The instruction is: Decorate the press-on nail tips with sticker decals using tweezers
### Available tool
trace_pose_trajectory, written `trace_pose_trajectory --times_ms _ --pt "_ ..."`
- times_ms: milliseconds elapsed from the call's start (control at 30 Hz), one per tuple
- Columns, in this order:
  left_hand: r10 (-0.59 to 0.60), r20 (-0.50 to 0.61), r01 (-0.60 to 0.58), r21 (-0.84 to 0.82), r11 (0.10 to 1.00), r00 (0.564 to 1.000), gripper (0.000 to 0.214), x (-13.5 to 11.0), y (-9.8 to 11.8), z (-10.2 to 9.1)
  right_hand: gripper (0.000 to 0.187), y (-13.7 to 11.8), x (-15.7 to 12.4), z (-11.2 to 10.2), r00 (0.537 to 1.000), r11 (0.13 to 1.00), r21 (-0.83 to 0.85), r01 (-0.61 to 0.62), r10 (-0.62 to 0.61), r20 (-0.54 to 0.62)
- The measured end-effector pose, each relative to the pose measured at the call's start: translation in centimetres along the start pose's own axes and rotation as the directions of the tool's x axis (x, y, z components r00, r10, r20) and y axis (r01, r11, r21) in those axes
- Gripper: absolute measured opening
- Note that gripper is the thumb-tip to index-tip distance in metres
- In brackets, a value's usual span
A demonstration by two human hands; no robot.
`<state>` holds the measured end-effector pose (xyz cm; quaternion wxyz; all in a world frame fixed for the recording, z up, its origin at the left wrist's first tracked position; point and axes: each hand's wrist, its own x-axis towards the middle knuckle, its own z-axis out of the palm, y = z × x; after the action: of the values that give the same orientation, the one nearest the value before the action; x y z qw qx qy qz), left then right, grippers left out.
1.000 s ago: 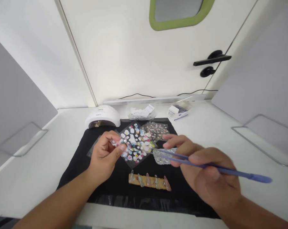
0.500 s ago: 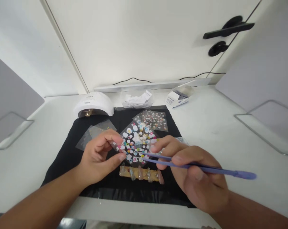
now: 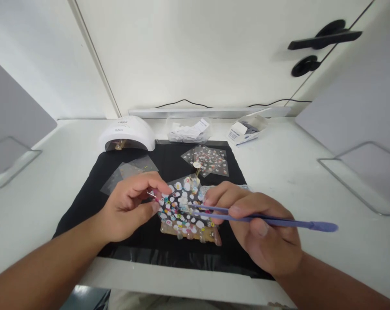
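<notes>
My left hand (image 3: pixel 130 206) pinches the left edge of a clear sticker sheet (image 3: pixel 183 206) covered with small coloured stickers, holding it just above a black mat (image 3: pixel 94 185). My right hand (image 3: pixel 262 228) grips purple tweezers (image 3: pixel 256 218), whose tips rest over the middle of that sheet. Beneath the sheet lies a tan strip with several nail tips (image 3: pixel 210 234), partly hidden by it.
A second sticker sheet (image 3: pixel 209 160) and pale sheets (image 3: pixel 126 172) lie further back on the mat. A white nail lamp (image 3: pixel 126 133), a bag of paper bits (image 3: pixel 188 130) and a small open box (image 3: pixel 246 129) stand behind. Clear stands sit at both table sides.
Both hands and the sticker sheet have come nearer and lower, so the sheet now overlaps the nail-tip strip. The tweezers' tips have moved onto the sheet. The camera tilted down.
</notes>
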<state>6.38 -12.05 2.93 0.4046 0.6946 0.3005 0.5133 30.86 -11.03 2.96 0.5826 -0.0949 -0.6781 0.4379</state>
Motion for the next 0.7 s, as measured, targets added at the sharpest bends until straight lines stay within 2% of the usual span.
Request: trace_pose_trajectory --times_ms 433,700 --pt "0.046 0.135 -0.047 0.008 0.999 0.990 0.033 0.25 0.19 0.11 0.024 -0.18 -0.42 0.11 0.998 1.000 0.002 -0.017 0.017 0.064" --pt "-0.025 0.080 0.029 -0.053 0.998 0.996 0.047 -0.31 -0.34 0.50 0.025 -0.41 -0.77 0.15 0.999 0.999 -0.049 -0.001 0.004 0.053"
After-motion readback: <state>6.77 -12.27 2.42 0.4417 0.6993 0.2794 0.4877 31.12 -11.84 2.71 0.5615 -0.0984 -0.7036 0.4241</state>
